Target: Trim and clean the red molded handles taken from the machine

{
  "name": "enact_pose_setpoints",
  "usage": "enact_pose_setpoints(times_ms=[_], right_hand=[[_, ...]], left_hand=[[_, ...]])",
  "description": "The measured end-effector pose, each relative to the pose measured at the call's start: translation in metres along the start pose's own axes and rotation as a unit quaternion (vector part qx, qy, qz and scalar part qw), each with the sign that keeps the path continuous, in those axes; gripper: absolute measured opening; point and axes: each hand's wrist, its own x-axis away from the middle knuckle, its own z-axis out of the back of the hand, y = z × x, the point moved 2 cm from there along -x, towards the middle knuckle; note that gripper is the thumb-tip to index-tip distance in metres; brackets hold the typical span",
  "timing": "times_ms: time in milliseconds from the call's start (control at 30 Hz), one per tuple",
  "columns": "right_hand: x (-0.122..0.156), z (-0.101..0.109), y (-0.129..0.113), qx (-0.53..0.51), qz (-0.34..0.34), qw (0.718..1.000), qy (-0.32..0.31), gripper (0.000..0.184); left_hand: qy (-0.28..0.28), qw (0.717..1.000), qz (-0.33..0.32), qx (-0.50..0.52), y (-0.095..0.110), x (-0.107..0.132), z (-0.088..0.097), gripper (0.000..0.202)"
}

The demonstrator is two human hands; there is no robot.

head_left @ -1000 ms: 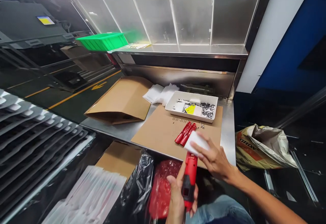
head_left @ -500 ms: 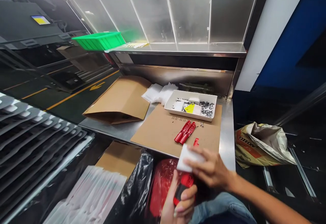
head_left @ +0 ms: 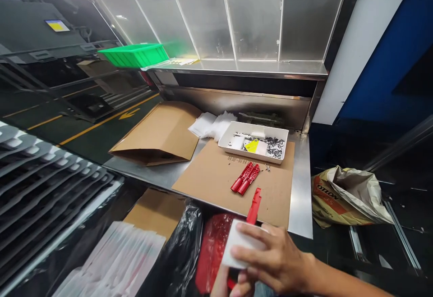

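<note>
My right hand is closed on a white pad near the bottom edge and presses it over a red plastic part. The part's narrow tip sticks up above the pad. My left hand shows only as a few fingers under the pad, curled round the lower end of that red part. Two more red parts lie side by side on a brown cardboard sheet on the steel bench.
A white tray of small dark screws and a yellow tag sits at the cardboard's far edge. White bags and a folded carton lie left. A black bag with red parts hangs below the bench. A crumpled sack lies right.
Both hands have dropped toward the bottom of the view and closer to me. The white pad has slid down the red part, so the part's tip now shows above it.
</note>
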Motion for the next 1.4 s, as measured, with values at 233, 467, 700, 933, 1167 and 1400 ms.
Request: enact_pose_setpoints(times_ms=[233,467,700,933,1167,1400], right_hand=[[-0.003,0.01,0.001,0.032,-0.095,0.994,0.04,0.041],[-0.001,0.017,0.009,0.052,-0.137,0.985,0.09,0.04],[-0.001,0.015,0.02,0.06,-0.131,0.988,0.055,0.04],[0.002,0.013,0.013,0.068,-0.159,0.984,0.051,0.04],[-0.006,0.001,-0.001,0.084,-0.252,0.963,0.041,0.044],[0.005,-0.019,-0.014,0.084,-0.338,0.936,0.04,0.048]], left_hand=[[0.027,0.998,-0.036,-0.047,-0.005,0.001,0.005,0.062],[0.135,0.966,-0.128,-0.177,-0.005,0.008,-0.007,0.049],[0.267,0.88,-0.195,-0.34,-0.006,0.009,-0.021,0.102],[0.353,0.773,-0.212,-0.482,-0.011,0.009,-0.022,0.098],[0.402,0.625,-0.24,-0.625,-0.011,-0.006,-0.021,0.064],[0.425,0.582,-0.218,-0.657,-0.017,-0.027,-0.013,0.069]])
